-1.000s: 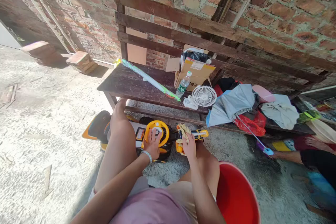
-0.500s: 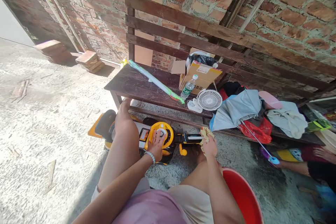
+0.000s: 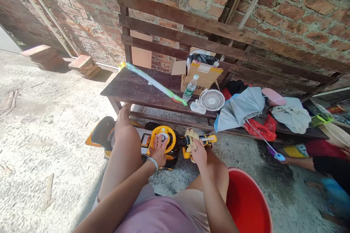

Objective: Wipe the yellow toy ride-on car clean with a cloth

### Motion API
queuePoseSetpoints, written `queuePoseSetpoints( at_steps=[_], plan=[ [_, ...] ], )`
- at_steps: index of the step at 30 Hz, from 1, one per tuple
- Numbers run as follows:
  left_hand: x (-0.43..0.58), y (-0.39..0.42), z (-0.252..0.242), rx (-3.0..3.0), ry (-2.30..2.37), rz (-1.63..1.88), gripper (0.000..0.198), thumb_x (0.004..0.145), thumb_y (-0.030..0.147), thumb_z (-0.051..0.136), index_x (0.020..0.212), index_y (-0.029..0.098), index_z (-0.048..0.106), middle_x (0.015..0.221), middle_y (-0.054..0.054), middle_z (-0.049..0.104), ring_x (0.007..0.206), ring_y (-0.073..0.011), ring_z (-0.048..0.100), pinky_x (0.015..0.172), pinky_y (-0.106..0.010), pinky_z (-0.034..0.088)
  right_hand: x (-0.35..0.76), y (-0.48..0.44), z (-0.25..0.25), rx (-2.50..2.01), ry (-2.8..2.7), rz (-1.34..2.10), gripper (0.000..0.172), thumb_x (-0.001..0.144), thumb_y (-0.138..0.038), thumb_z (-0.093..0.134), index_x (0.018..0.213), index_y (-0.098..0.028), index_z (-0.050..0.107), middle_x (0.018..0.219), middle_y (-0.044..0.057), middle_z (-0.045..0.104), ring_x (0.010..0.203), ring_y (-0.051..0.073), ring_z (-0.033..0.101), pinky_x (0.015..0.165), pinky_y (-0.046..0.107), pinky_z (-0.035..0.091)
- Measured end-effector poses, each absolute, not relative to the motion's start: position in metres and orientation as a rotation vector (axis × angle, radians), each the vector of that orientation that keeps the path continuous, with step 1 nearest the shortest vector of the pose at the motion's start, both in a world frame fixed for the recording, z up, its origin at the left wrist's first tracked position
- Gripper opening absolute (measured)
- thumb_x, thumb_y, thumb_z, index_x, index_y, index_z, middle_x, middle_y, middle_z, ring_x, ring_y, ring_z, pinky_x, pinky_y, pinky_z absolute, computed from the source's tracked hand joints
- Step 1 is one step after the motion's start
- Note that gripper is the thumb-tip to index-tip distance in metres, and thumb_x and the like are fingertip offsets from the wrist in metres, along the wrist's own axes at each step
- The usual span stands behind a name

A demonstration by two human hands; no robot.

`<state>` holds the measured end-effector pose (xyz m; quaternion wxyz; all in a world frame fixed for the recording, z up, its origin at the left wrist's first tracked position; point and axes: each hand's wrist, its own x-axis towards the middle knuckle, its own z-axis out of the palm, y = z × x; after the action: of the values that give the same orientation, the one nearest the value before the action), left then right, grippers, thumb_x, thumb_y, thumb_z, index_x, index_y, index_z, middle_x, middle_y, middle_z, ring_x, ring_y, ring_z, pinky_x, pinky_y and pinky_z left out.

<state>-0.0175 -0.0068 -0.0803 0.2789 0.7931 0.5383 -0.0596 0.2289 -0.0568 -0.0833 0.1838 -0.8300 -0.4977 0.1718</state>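
A yellow and black ride-on toy vehicle [image 3: 144, 131] stands on the ground between my knees. My left hand [image 3: 158, 153], with a beaded bracelet at the wrist, lies over its yellow steering wheel [image 3: 171, 133], fingers stretched toward the hub. A pale yellow cloth [image 3: 192, 135] is bunched in my right hand [image 3: 199, 153]. That hand presses the cloth against the toy's front arm, close to the wheel. The arm's yellow tip [image 3: 212, 138] shows beyond the cloth. My right palm is hidden from view.
A wooden bench [image 3: 115, 87] holds a water bottle [image 3: 190, 88], a white fan [image 3: 212, 99], a cardboard box [image 3: 202, 74] and a folded umbrella [image 3: 240, 107]. A red bucket [image 3: 246, 200] stands by my right leg. Another person's arm [image 3: 299, 162] reaches in from the right.
My right hand has moved left along the toy's front arm with the cloth, uncovering the yellow tip. My left hand stays on the steering wheel. The view has shifted slightly.
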Motion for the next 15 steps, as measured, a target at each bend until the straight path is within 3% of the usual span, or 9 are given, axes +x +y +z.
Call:
queuePoseSetpoints(
  at_steps=[5,9,15],
  plan=[
    [-0.019,-0.007,-0.082,2.128,1.397,-0.124,0.097,0.082,0.022,0.060,0.167,0.025,0.015,0.174,-0.005,-0.013,0.159,-0.0354,-0.016,0.125,-0.062,0.016,0.279,-0.042,-0.076,-2.538,-1.204,0.435,0.049,0.090,-0.030,0.054,0.138,-0.026,0.065,0.151,0.014,0.048,0.105,0.026,0.066,0.081,0.035,0.052],
    [-0.017,-0.008,-0.083,2.130,1.406,-0.116,0.097,0.082,0.022,0.061,0.167,0.025,0.015,0.174,-0.006,-0.014,0.159,-0.0361,-0.018,0.123,-0.065,0.018,0.306,-0.037,-0.085,-2.542,-0.820,0.396,0.060,0.091,-0.044,0.049,0.146,-0.020,0.056,0.144,0.022,0.050,0.115,0.034,0.062,0.088,0.044,0.051],
    [-0.016,-0.008,-0.082,2.107,1.412,-0.133,0.103,0.077,0.022,0.063,0.167,0.026,0.014,0.174,-0.005,-0.017,0.159,-0.0366,-0.019,0.119,-0.068,0.026,0.258,-0.053,-0.105,-2.256,-0.597,0.483,0.066,0.087,-0.051,0.053,0.142,-0.014,0.056,0.136,0.017,0.063,0.125,0.030,0.058,0.101,0.037,0.048]
  ],
)
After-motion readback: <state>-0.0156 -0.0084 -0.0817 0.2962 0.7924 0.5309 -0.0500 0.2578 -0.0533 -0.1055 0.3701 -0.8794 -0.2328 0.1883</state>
